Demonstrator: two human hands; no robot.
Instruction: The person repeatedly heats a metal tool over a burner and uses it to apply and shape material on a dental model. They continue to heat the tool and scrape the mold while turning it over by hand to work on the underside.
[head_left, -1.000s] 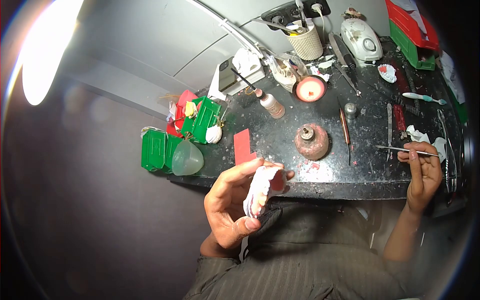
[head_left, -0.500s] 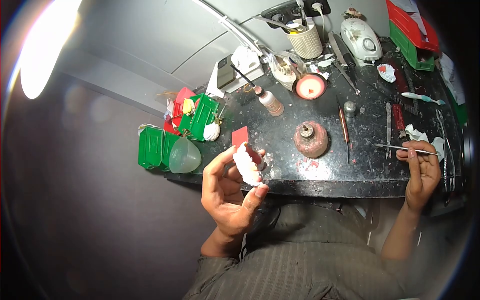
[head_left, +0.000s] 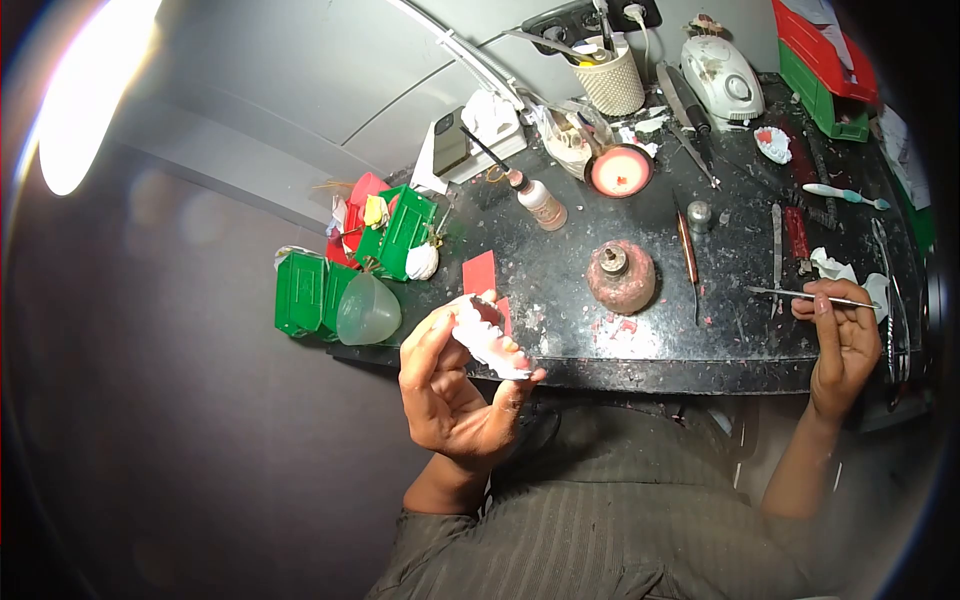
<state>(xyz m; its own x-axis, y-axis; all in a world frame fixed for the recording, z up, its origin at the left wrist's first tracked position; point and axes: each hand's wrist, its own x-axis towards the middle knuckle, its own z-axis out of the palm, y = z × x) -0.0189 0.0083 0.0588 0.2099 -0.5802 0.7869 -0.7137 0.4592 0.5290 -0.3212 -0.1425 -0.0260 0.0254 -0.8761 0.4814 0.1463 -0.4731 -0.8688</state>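
My left hand (head_left: 455,385) grips a white plaster dental model (head_left: 490,345) by its two ends, between thumb and fingers. Pinkish-red wax and a few teeth show along the model, which is tilted in front of the table edge. Behind it, red wax sheets (head_left: 479,272) lie on the table. Over at the right, my right hand (head_left: 842,340) is closed round a thin metal carving tool (head_left: 790,293), its tip pointing left. Between the hands stands a round glass spirit burner (head_left: 621,280) with pink stains.
A dark dish of pink wax (head_left: 620,172), a small bottle with a brush (head_left: 543,205) and a brown-handled tool (head_left: 687,250) are on the black table (head_left: 570,345). Green boxes (head_left: 302,295) sit left. Farther back are a tool cup (head_left: 610,85), white device (head_left: 722,80) and another model (head_left: 773,145).
My left hand has turned the dental model, so more of its teeth side shows, and shifted slightly left and down. My right hand stays almost still with its tool.
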